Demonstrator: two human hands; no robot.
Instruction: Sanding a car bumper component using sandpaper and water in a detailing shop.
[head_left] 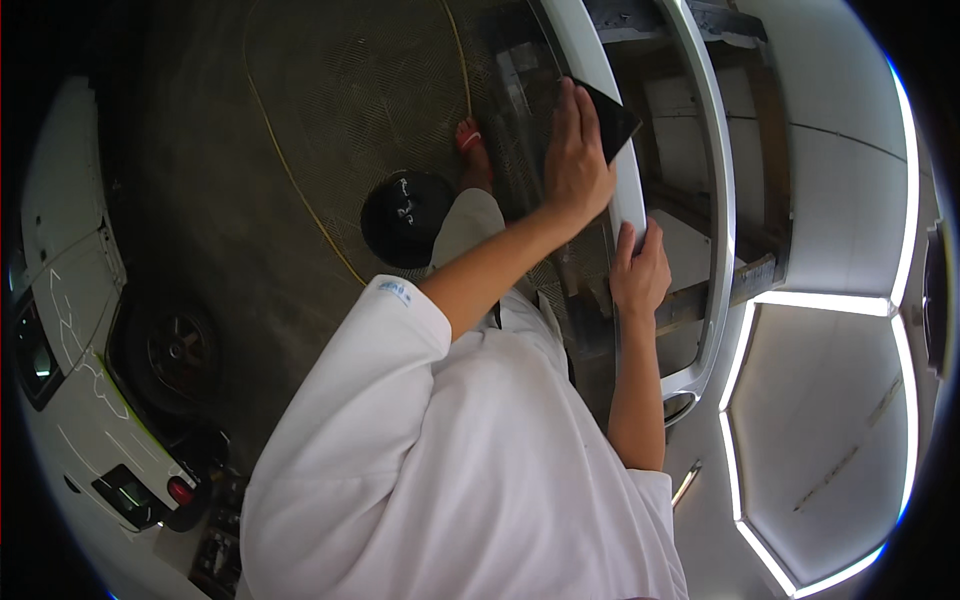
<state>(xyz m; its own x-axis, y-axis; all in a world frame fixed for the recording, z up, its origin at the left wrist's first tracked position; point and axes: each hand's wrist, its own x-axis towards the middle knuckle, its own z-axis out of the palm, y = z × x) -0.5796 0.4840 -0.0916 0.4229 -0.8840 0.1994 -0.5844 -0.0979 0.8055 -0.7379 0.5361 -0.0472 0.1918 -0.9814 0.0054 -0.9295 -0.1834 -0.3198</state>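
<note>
Probably the likeliest trouble is a mark on the white frame [623, 185]: the black sheet [606, 122] lies across its left bar, with a corner jutting just past the bar's right edge, and that corner could catch or fold if the pressure were uneven. The left hand [578, 168] lies over the sheet at the far part of the bar, its fingers [589, 115] nearly straight and close together; its thumb is hidden, so I cannot tell whether it pinches the sheet or only presses it. The right hand [641, 272] is nearer along the same bar, thumb and fingers closed around its edges. Should that hold be loose, the frame might shift on its support, though how it is secured is not visible

Beneath the frame are dark crossbars [752, 281] and shadow. The floor [300, 60] is dim and patterned, with a yellow hose [289, 178] curving over it and a round black stool [405, 222] beside the person's leg; the hose could snag a foot. Far to the left stands a white vehicle [75, 375]; to the right, bright light strips [735, 465] border pale panels, perhaps throwing glare onto the frame
</note>
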